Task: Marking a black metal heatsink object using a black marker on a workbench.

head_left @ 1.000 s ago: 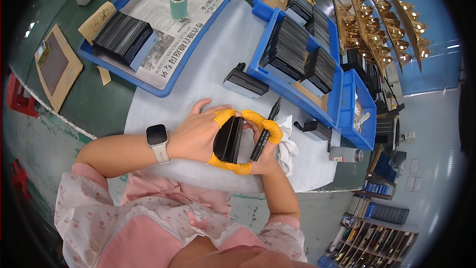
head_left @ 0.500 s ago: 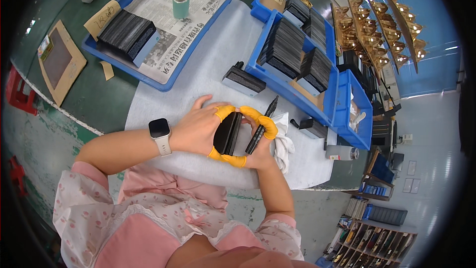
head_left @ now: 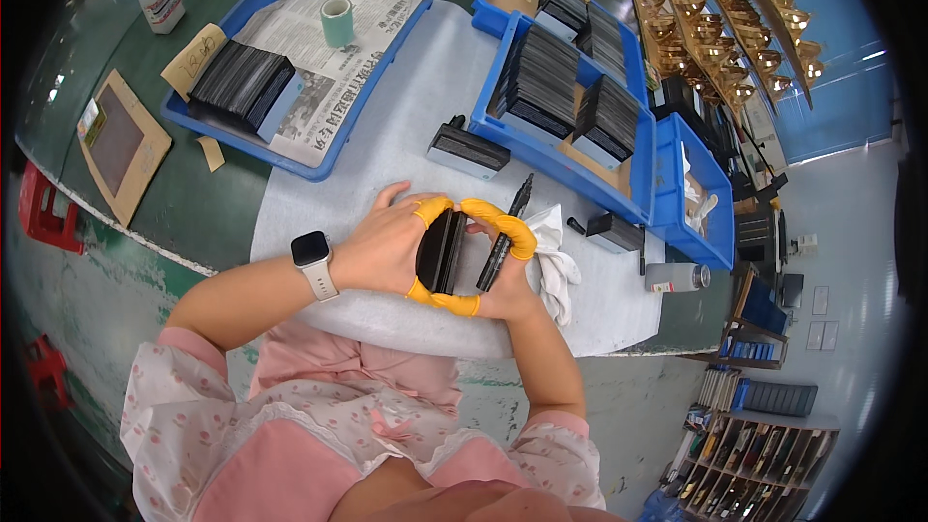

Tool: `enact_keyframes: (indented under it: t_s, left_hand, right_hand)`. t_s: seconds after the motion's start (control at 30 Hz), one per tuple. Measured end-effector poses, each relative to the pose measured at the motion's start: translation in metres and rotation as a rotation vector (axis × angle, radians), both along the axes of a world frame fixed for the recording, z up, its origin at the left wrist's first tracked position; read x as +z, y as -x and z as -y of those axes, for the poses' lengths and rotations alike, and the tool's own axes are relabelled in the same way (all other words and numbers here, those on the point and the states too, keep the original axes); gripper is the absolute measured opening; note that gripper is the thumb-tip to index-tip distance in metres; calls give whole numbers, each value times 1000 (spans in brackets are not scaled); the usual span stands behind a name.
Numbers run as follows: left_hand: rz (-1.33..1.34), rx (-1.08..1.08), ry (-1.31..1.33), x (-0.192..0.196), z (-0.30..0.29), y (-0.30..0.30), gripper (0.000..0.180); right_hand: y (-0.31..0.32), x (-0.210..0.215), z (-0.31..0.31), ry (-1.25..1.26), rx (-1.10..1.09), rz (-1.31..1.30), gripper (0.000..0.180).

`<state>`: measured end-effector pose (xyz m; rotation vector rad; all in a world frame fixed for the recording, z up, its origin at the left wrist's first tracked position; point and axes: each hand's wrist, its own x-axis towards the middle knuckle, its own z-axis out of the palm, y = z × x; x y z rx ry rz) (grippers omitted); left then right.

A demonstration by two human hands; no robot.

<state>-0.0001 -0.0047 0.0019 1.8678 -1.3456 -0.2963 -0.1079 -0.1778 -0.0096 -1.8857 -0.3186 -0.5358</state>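
Note:
Between my two hands is a small stack of thin black plates [head_left: 442, 251], gripped by its ends above the white cloth. My left hand [head_left: 375, 249] curls round the left side of the stack, with yellow finger cots on its covered fingertips. My right hand [head_left: 509, 292], also in yellow cots, closes round the other side, its fingers meeting those of the left. A black marker pen [head_left: 495, 261] is tucked in my right hand, pointing up and away. A white cloth glove or rag [head_left: 553, 266] lies right beside that hand.
Ahead, a blue tray [head_left: 324, 172] holds newspaper, black plates and a green tape roll [head_left: 337, 23]. Blue bins [head_left: 638, 203] of black plates stand at right. Short plate stacks [head_left: 469, 153] sit on the white sheet [head_left: 338, 195]. A clear bottle [head_left: 677, 277] lies near the right edge.
The view has shifted slightly. My hands keep their hold on the stack and the marker; the stack looks turned a little, showing more of its layered edges.

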Motion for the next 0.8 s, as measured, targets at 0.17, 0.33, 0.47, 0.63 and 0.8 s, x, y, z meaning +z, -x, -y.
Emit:
enact_keyframes:
  t_s: [0.17,0.33,0.47,0.63,0.8]
  left_hand:
    - [-10,-14,1,1,-1,-2,86]
    - [-6,-11,-15,-1,-2,-2,89]
    - [33,-7,-19,-3,-1,0,94]
    - [36,-10,-13,-4,-1,-1,98]
    - [41,-19,-7,-11,0,-2,99]
  right_hand:
    - [0,1,0,11,-9,-15,96]
    - [0,0,-2,4,-14,-15,95]
    - [1,-3,4,113,27,-14,107]
    - [-1,3,0,135,20,-46,108]
    - [-4,7,-4,75,34,-77,108]
